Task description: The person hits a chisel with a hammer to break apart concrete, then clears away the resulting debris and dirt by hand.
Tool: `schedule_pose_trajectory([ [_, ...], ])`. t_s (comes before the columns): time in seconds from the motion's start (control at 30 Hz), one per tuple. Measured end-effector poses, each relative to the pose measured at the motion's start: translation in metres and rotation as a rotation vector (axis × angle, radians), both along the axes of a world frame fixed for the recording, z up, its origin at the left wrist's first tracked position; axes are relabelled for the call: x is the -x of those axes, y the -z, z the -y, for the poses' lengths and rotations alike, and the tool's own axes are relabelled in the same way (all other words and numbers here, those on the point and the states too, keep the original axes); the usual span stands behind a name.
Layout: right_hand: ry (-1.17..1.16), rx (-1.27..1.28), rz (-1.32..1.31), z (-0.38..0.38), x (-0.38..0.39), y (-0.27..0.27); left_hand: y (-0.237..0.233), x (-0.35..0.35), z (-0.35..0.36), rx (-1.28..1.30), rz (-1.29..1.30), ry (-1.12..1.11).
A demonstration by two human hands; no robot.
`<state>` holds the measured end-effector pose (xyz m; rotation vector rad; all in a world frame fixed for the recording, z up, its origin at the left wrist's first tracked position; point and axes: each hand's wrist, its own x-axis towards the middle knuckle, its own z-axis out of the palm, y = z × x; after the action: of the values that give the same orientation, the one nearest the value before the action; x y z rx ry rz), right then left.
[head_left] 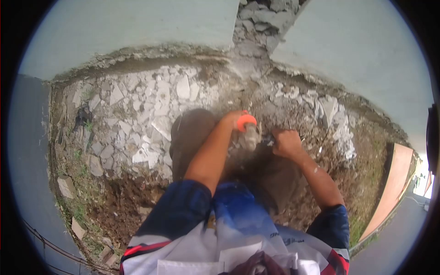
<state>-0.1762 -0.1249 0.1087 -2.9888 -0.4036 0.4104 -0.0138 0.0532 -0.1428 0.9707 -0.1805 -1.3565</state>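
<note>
My left hand (233,120) is closed around a chisel with a round orange hand guard (247,120). Its lower part points down at the broken ground and is mostly hidden. Just in front of the guard, on my side, is a blurred grey hammer head (250,139). A dark handle runs from it toward my right hand (287,144), which is a fist closed on that handle. My knees, in brown trousers (195,133), are bent on either side of the tools.
White and grey rubble (156,101) covers the ground to the left, with more chunks (327,110) at right. A pale wall (137,27) stands ahead, split by a gap filled with broken concrete (263,23). A wooden board (389,188) leans at far right. Loose brown soil (126,201) lies nearer me.
</note>
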Motion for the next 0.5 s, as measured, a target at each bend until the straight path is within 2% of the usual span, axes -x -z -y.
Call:
schedule_pose_trajectory([
  [0.03,0.069,-0.056,-0.038,-0.002,0.028,-0.004,-0.002,0.018,0.001,-0.175,-0.131,-0.039],
  [0.07,0.13,-0.104,-0.026,-0.002,0.033,-0.011,-0.035,0.036,0.002,-0.406,-0.178,-0.145],
  [0.1,0.178,-0.152,0.018,0.0,0.023,-0.018,-0.059,0.052,0.003,-0.587,-0.095,-0.236],
  [0.17,0.34,-0.281,0.162,-0.002,0.04,-0.024,-0.073,0.083,0.003,-0.859,0.112,-0.277],
  [0.2,0.437,-0.297,0.209,-0.002,0.048,-0.024,-0.063,0.091,0.003,-1.003,0.346,-0.155],
  [0.23,0.535,-0.31,0.256,0.0,0.056,-0.024,-0.052,0.1,0.008,-0.982,0.301,-0.255],
  [0.3,0.661,-0.337,0.388,0.005,0.068,-0.018,-0.068,0.11,0.014,-0.935,0.212,-0.452],
  [0.33,0.717,-0.331,0.422,0.007,0.072,-0.015,-0.082,0.105,0.018,-0.776,0.131,-0.448],
  [0.4,0.796,-0.302,0.521,0.009,0.08,-0.009,-0.092,0.092,0.021,-0.74,0.093,-0.455],
  [0.47,0.846,-0.27,0.493,0.01,0.078,-0.01,-0.096,0.072,0.019,-0.672,-0.022,-0.414],
  [0.5,0.868,-0.258,0.481,0.01,0.076,-0.011,-0.098,0.074,0.018,-0.733,0.002,-0.448],
])
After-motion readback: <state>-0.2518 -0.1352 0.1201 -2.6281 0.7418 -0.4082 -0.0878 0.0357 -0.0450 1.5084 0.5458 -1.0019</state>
